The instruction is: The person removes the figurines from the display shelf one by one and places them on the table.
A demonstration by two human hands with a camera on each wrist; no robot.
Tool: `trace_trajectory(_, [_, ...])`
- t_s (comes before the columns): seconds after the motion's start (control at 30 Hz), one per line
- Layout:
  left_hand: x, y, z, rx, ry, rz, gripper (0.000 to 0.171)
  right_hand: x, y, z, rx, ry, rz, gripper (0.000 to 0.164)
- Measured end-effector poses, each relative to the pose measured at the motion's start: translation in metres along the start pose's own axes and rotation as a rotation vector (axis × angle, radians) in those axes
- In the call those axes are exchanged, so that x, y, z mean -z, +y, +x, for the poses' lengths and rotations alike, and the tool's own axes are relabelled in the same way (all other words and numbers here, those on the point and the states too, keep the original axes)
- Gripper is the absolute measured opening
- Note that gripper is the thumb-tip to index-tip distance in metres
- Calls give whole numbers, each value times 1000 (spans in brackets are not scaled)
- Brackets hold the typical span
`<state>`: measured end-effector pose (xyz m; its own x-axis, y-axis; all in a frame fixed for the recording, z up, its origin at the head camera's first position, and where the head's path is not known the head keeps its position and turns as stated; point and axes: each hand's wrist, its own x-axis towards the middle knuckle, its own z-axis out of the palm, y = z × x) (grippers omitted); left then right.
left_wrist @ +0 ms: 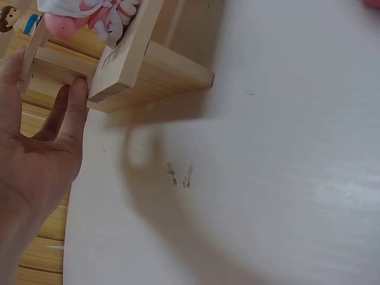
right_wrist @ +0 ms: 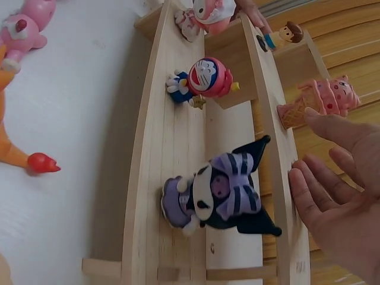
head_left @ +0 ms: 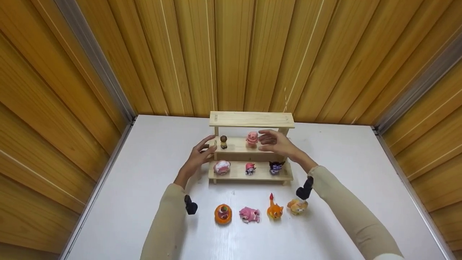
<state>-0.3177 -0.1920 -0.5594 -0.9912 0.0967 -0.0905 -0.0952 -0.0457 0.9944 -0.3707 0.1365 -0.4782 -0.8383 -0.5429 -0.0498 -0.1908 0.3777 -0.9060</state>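
Observation:
A small wooden three-tier display shelf [head_left: 251,118] stands on the white table. My left hand [head_left: 197,158] is at the left end of its middle tier, fingers fairly straight and touching the wood [left_wrist: 62,59]. My right hand [head_left: 279,143] is beside a pink ice-cream-cone figurine [head_left: 252,139] on the middle tier. Its thumb is close to the cone, and contact is unclear; the other fingers reach toward the tier's edge [right_wrist: 284,178]. A brown-haired figurine [head_left: 223,141] stands at the left of that tier. Below are a pink-and-white figurine [head_left: 222,167], a pink-hooded figurine [right_wrist: 205,80] and a black-and-purple figurine [right_wrist: 217,193].
In front of the shelf, a row of toys lies on the table: an orange round toy [head_left: 223,214], a pink figurine [head_left: 249,214], an orange figurine with a red-tipped tail [head_left: 275,210] and a tan figurine [head_left: 297,207]. Wood-patterned walls [head_left: 231,54] surround the table.

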Motion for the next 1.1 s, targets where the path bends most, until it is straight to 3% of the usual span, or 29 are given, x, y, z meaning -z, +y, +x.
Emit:
trace_trajectory(0.2, [-1,0,-3,-9,-12,-4,54,-20,-5,16,29,6,-17,69])
trace_trajectory(0.4, [-3,-1,-1,-13,-6,-20,53,-25,-10,17,24,9,-64,63])
trace_trajectory(0.63, [-7,-5,-2,1,-22,-24,54,-25,-4,13,0,39,-111,46])
trace_trajectory(0.83, [-8,-6,-3,2,0,-18,52,-22,-3,4,48,65,-166,41])
trace_trajectory(1.1, [-8,-5,-1,-3,-8,-18,54,-11,-6,-16,103,96,-157,38])
